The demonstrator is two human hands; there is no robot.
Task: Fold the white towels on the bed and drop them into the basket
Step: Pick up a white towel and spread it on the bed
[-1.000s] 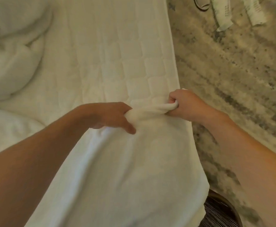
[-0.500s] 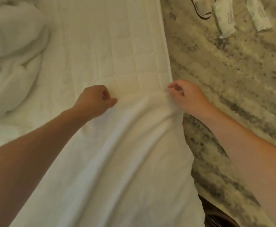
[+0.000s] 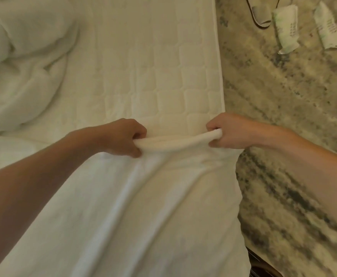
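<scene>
- At the middle of the view, the fingertips of both hands were buried in the bunched far edge of the white towel [image 3: 143, 206], so it was impossible to count how many fingers closed on the cloth.
- The left hand [image 3: 121, 137] was curled round the left end of that rolled edge, with its knuckles toward 12 o'clock and its thumb on the near side.
- The right hand [image 3: 230, 132] clenched the other end, its fingers wrapped round the roll, which sagged slightly between the two fists.
- Both forearms reached in, the left from 8 o'clock and the right from 4 o'clock, and the frame cut off each one.
- From the fists the towel spread toward 6 o'clock across the quilted bed [image 3: 143, 66], and its near end ran out of the picture.
- At 10 o'clock lay a crumpled white heap [image 3: 23, 56], and it was unclear whether it was towels or bedding.
- At 5 o'clock a dark shape [image 3: 263, 270] showed past the towel's edge, with too little of it in view to name.
- At 1 o'clock, on the mottled floor [image 3: 283, 126], lay a slipper [image 3: 261, 13] cropped by the top edge and two packets [image 3: 286, 29] with blurred print.
</scene>
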